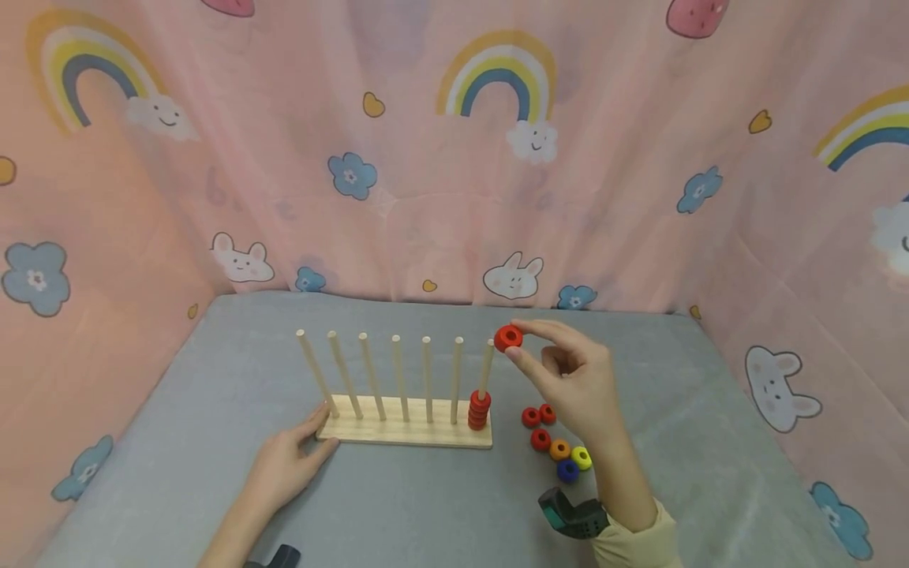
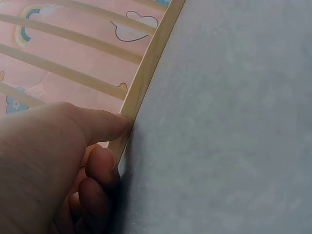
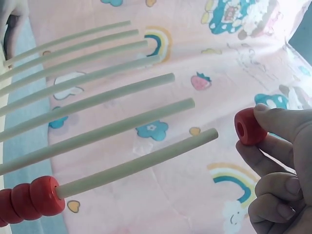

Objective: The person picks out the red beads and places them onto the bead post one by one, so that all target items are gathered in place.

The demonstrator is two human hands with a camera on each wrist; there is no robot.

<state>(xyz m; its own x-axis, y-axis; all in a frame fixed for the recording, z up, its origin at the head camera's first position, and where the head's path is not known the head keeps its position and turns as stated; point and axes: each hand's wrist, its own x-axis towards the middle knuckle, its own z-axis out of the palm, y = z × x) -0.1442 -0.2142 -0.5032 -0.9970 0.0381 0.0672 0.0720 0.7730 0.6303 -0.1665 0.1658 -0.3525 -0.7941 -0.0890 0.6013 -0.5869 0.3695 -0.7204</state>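
A red bead (image 1: 508, 338) is pinched between the thumb and forefinger of my right hand (image 1: 578, 383). In the right wrist view the bead (image 3: 250, 126) is just off the tip of the nearest peg (image 3: 141, 165), its hole showing. Several red beads (image 1: 479, 410) are stacked low on that rightmost peg of the wooden peg rack (image 1: 405, 432); the other pegs carry no beads. My left hand (image 1: 287, 465) grips the left end of the rack's base, its thumb on the front edge (image 2: 146, 73) in the left wrist view.
Right of the rack lie loose red beads (image 1: 540, 439), an orange bead (image 1: 559, 450), a yellow bead (image 1: 581, 457) and a blue bead (image 1: 567, 471), below my right forearm. A grey cloth (image 1: 426, 513) covers the table. A pink patterned curtain (image 1: 426, 221) hangs behind and at both sides.
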